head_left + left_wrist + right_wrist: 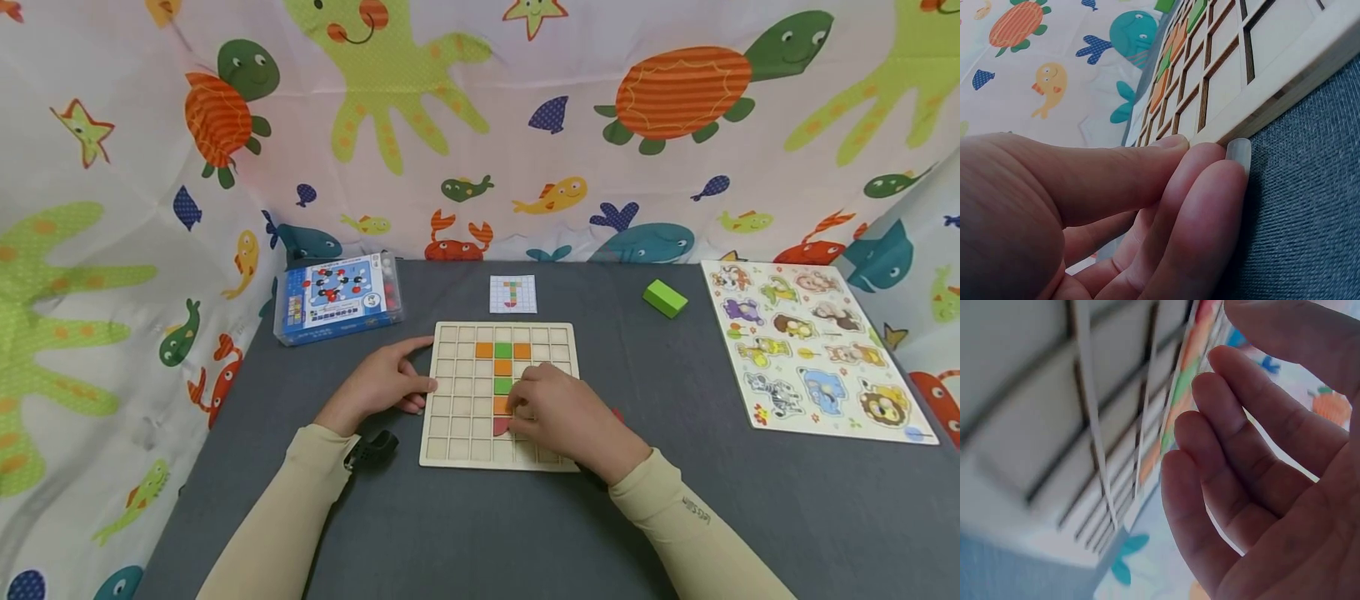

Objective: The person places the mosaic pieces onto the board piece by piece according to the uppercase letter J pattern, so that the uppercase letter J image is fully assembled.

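A wooden grid board (459,451) lies on the table between both hands. Orange and green squares form a T in its cells, and a red rounded piece (500,426) sits at the foot of the column. My left hand (386,377) touches the board's left edge, index finger stretched toward the upper corner; thumb and fingertips meet the rim in the left wrist view. Over the board's right half is my right hand (562,417), its fingertips beside the red piece. In the right wrist view its fingers are loosely bent, with nothing visible between them and the thumb.
A small pattern card (513,294) lies behind the board. At back left is a boxed molecule set (337,296). A green block (665,298) and an animal puzzle board (817,350) lie to the right. Something red (617,414) peeks out beside the right wrist.
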A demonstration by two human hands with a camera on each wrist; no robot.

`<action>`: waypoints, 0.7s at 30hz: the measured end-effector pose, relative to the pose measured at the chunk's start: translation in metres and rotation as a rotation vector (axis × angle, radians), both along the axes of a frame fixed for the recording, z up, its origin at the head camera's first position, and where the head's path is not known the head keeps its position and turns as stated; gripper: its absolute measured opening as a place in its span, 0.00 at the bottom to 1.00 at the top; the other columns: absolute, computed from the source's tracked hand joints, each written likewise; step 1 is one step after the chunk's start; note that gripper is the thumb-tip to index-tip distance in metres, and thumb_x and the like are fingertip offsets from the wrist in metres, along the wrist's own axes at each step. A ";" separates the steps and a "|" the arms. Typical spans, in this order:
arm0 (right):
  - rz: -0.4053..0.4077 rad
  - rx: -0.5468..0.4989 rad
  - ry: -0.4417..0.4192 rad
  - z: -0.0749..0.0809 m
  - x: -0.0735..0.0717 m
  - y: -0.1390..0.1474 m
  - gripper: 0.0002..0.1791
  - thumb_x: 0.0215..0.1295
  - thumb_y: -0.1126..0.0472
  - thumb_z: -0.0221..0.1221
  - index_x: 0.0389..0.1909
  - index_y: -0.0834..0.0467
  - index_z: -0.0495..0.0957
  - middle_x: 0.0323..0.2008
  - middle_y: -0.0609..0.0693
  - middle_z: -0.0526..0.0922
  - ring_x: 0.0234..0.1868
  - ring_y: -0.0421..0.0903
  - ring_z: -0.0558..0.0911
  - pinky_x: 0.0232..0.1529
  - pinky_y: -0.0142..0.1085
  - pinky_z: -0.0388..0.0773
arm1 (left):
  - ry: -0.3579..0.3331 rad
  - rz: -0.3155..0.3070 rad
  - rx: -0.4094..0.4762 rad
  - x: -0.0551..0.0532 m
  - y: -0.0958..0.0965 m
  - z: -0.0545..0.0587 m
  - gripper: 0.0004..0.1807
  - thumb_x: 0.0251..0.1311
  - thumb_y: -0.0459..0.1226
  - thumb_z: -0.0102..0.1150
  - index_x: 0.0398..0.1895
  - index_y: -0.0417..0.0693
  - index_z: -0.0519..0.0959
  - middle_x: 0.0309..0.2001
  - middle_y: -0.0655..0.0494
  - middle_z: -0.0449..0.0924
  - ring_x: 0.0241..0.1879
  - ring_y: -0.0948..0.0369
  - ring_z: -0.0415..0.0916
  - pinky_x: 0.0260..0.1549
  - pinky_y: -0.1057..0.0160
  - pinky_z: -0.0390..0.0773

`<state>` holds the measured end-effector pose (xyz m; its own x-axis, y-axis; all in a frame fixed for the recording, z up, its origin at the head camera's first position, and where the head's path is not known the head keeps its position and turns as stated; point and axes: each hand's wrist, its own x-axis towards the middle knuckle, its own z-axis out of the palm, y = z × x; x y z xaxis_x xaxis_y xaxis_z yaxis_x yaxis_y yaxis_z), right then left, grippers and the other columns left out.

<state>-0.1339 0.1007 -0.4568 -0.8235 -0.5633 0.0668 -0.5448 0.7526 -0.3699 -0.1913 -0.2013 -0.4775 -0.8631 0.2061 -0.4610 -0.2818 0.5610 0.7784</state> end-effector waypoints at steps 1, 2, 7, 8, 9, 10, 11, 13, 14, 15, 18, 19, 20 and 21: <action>-0.017 -0.001 -0.006 0.002 -0.001 0.005 0.05 0.64 0.56 0.76 0.37 0.51 0.91 0.37 0.44 0.86 0.44 0.43 0.81 0.43 0.38 0.86 | 0.001 -0.001 0.000 0.000 0.001 0.000 0.45 0.66 0.40 0.76 0.84 0.62 0.66 0.37 0.44 0.84 0.28 0.55 0.88 0.32 0.59 0.92; -0.038 -0.001 -0.015 0.003 -0.002 0.010 0.05 0.64 0.56 0.75 0.38 0.52 0.91 0.37 0.44 0.86 0.45 0.44 0.81 0.44 0.39 0.87 | 0.000 -0.003 -0.002 -0.001 0.001 0.000 0.45 0.66 0.40 0.76 0.84 0.62 0.66 0.37 0.44 0.84 0.28 0.55 0.88 0.32 0.59 0.92; -0.133 0.013 -0.073 0.005 0.002 0.045 0.06 0.65 0.57 0.74 0.40 0.53 0.90 0.38 0.45 0.86 0.44 0.44 0.80 0.46 0.43 0.86 | -0.019 -0.007 -0.012 -0.001 0.002 -0.004 0.45 0.66 0.41 0.77 0.84 0.63 0.66 0.37 0.44 0.84 0.29 0.55 0.88 0.33 0.59 0.92; -0.143 0.013 -0.078 0.004 0.004 0.053 0.06 0.65 0.57 0.74 0.40 0.53 0.90 0.38 0.45 0.86 0.43 0.44 0.80 0.45 0.43 0.85 | -0.020 -0.006 -0.013 0.000 0.001 -0.004 0.45 0.66 0.41 0.77 0.84 0.63 0.66 0.37 0.44 0.84 0.29 0.55 0.88 0.33 0.60 0.92; -0.153 0.014 -0.082 0.003 0.006 0.061 0.06 0.65 0.57 0.75 0.40 0.52 0.89 0.38 0.45 0.85 0.42 0.44 0.79 0.44 0.42 0.84 | -0.019 -0.004 -0.012 0.000 0.001 -0.005 0.45 0.66 0.41 0.77 0.84 0.63 0.66 0.37 0.44 0.84 0.29 0.55 0.88 0.32 0.59 0.92; -0.162 0.017 -0.084 0.002 0.008 0.069 0.07 0.64 0.57 0.76 0.39 0.52 0.89 0.37 0.45 0.84 0.40 0.43 0.78 0.42 0.41 0.83 | -0.017 -0.003 -0.009 0.000 0.000 -0.005 0.45 0.66 0.40 0.77 0.84 0.63 0.66 0.37 0.44 0.84 0.29 0.55 0.88 0.32 0.59 0.92; -0.168 0.016 -0.080 0.001 0.011 0.076 0.07 0.63 0.57 0.77 0.39 0.51 0.89 0.37 0.44 0.84 0.40 0.43 0.78 0.41 0.41 0.82 | -0.014 -0.002 -0.008 0.000 0.000 -0.005 0.45 0.66 0.40 0.77 0.84 0.63 0.66 0.37 0.44 0.84 0.29 0.55 0.88 0.32 0.59 0.92; -0.180 0.017 -0.082 0.000 0.016 0.091 0.08 0.63 0.56 0.78 0.38 0.50 0.88 0.36 0.43 0.83 0.40 0.43 0.78 0.41 0.42 0.81 | -0.005 -0.007 -0.002 0.000 -0.001 -0.004 0.45 0.66 0.40 0.77 0.84 0.62 0.66 0.37 0.44 0.84 0.28 0.55 0.88 0.32 0.59 0.92; -0.189 0.021 -0.083 -0.001 0.019 0.098 0.08 0.63 0.55 0.78 0.38 0.49 0.88 0.36 0.42 0.83 0.40 0.42 0.79 0.42 0.43 0.82 | -0.001 -0.009 0.000 0.000 -0.001 -0.003 0.45 0.66 0.40 0.76 0.84 0.62 0.66 0.36 0.44 0.84 0.28 0.56 0.88 0.32 0.59 0.92; -0.196 0.026 -0.090 -0.002 0.022 0.104 0.08 0.62 0.55 0.78 0.38 0.48 0.88 0.36 0.41 0.83 0.40 0.42 0.79 0.42 0.43 0.82 | 0.002 -0.009 0.003 0.000 -0.001 -0.003 0.45 0.66 0.40 0.76 0.84 0.62 0.66 0.36 0.44 0.84 0.28 0.56 0.88 0.32 0.59 0.92; -0.206 0.041 -0.099 -0.004 0.029 0.117 0.08 0.62 0.54 0.79 0.37 0.46 0.88 0.35 0.39 0.82 0.41 0.41 0.81 0.45 0.46 0.85 | 0.005 -0.008 0.008 0.000 -0.001 -0.002 0.45 0.66 0.39 0.76 0.84 0.61 0.66 0.36 0.44 0.84 0.27 0.56 0.88 0.32 0.59 0.92; -0.208 0.046 -0.099 -0.004 0.031 0.120 0.08 0.61 0.54 0.79 0.36 0.46 0.88 0.35 0.39 0.83 0.42 0.41 0.81 0.46 0.47 0.85 | 0.008 -0.009 0.010 0.000 -0.001 -0.002 0.45 0.66 0.39 0.77 0.84 0.61 0.66 0.36 0.44 0.84 0.27 0.56 0.88 0.32 0.59 0.92; -0.207 0.049 -0.101 -0.005 0.033 0.122 0.09 0.61 0.53 0.79 0.36 0.46 0.88 0.35 0.39 0.83 0.42 0.41 0.81 0.46 0.47 0.85 | 0.010 -0.008 0.011 0.000 -0.002 -0.002 0.45 0.66 0.39 0.77 0.84 0.61 0.66 0.36 0.44 0.84 0.27 0.56 0.88 0.32 0.59 0.92; -0.205 0.052 -0.102 -0.005 0.034 0.124 0.09 0.61 0.53 0.79 0.36 0.46 0.88 0.35 0.38 0.83 0.42 0.41 0.81 0.46 0.47 0.85 | 0.011 -0.007 0.012 0.000 -0.002 -0.002 0.45 0.66 0.39 0.77 0.84 0.61 0.66 0.36 0.44 0.84 0.28 0.56 0.88 0.32 0.59 0.92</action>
